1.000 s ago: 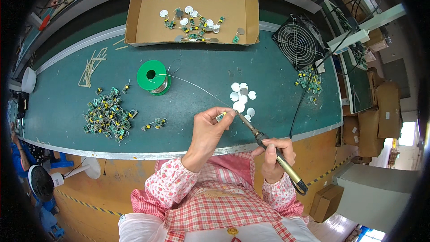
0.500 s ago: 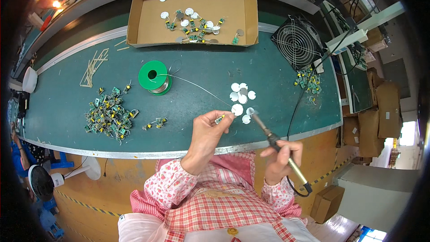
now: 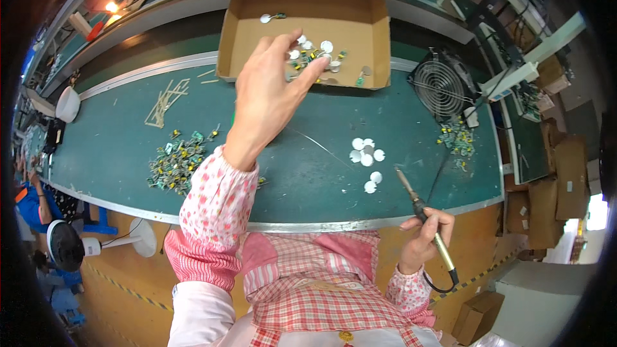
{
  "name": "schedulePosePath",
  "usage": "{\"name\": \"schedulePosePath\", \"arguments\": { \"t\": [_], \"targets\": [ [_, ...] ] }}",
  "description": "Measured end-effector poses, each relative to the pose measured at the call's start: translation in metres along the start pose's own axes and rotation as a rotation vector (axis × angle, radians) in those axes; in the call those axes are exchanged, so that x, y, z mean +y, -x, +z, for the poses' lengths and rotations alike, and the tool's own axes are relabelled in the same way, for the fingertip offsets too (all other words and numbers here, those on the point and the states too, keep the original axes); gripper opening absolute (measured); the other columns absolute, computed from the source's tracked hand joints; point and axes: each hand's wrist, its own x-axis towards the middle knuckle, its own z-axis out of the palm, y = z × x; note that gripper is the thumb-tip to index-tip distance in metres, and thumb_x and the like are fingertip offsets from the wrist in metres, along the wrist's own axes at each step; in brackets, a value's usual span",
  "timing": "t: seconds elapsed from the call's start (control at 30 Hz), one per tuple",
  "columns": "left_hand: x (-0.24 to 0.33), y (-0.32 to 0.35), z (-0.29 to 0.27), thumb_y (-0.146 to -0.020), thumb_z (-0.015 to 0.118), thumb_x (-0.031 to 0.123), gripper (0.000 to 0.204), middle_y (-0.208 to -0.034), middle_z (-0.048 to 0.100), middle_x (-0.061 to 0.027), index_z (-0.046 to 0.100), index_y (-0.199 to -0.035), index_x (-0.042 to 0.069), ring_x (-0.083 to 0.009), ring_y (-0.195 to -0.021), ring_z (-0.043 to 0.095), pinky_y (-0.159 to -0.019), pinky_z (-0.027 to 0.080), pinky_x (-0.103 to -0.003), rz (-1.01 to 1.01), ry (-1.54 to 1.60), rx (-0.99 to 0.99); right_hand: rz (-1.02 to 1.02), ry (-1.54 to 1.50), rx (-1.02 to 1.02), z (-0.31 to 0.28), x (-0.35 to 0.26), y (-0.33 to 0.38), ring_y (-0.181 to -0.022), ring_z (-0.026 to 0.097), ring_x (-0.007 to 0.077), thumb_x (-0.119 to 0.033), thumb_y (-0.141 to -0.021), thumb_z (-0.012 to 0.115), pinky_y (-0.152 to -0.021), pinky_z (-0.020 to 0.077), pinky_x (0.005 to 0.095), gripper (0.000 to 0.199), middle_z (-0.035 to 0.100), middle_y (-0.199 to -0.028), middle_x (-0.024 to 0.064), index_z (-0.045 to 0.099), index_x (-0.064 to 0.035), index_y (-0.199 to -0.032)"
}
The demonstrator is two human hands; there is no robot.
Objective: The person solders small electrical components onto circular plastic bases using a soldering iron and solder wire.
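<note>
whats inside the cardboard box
The cardboard box holds white discs and small green and yellow parts, with one disc lying apart near the back. The left hand, stretched over the front wall, covers part of the pile.

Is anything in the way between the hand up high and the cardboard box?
Nothing visible. The left hand reaches over the open cardboard box, its fingertips already above the small white discs inside.

Bare left hand [image 3: 267, 93], bare right hand [image 3: 424, 239], both wrists covered by white sleeve guards with small pink floral print, gathered elastic cuffs, red-and-white striped band above left guard, pink-red checked apron over torso, pale sleeve underneath
</note>
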Motion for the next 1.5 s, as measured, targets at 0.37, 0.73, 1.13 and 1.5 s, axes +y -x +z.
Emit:
{"name": "schedulePosePath", "arguments": {
  "t": [0.37, 0.73, 1.13, 1.5],
  "targets": [
    [-0.034, 0.145, -0.053, -0.074, 0.071, 0.011, 0.020, -0.091, 0.061, -0.0053, 0.066, -0.093, 0.009, -0.0243, -0.083, 0.054, -0.077, 0.037, -0.036, -0.061, -0.434, -0.501, 0.225, -0.016, -0.229, 0.013, 0.011, -0.007, -0.065, 0.063, 0.0160, -0.019, -0.098, 0.044, -0.061, 0.0512, 0.0262, 0.024, 0.067, -0.086, 0.0149, 0.052, 0.0007, -0.110],
    [0.023, 0.156, 0.004, -0.084, 0.065, 0.005, 0.022, -0.085, 0.068, -0.0055, 0.065, -0.105, 0.001, -0.0087, -0.075, 0.061, -0.069, 0.049, -0.025, -0.609, 0.637, -0.583, 0.160, -0.059, -0.404, 0.039, 0.008, 0.014, -0.088, 0.062, 0.0149, -0.005, -0.080, 0.071, -0.073, 0.0505, 0.0260, 0.037, 0.065, -0.103, 0.0090, 0.050, -0.0029, -0.111],
    [0.040, 0.169, 0.024, -0.088, 0.062, 0.005, 0.020, -0.098, 0.065, -0.0088, 0.060, -0.106, -0.002, -0.0122, -0.085, 0.062, -0.078, 0.051, -0.026, -0.880, 1.170, -0.881, 0.305, -0.300, -0.380, 0.021, 0.018, 0.017, -0.086, 0.066, 0.0172, 0.005, -0.082, 0.065, -0.073, 0.0543, 0.0277, 0.032, 0.063, -0.091, 0.0122, 0.046, -0.0029, -0.107],
    [0.025, 0.169, 0.030, -0.086, 0.065, 0.005, 0.013, -0.088, 0.064, -0.0053, 0.060, -0.097, 0.001, -0.0117, -0.075, 0.061, -0.069, 0.050, -0.023, -1.112, 1.188, -0.679, 0.091, 0.183, -0.258, 0.022, 0.039, -0.015, -0.071, 0.062, 0.0162, 0.004, -0.077, 0.070, -0.064, 0.0495, 0.0269, 0.026, 0.065, -0.088, 0.0098, 0.054, -0.0028, -0.097]
  ]
}}
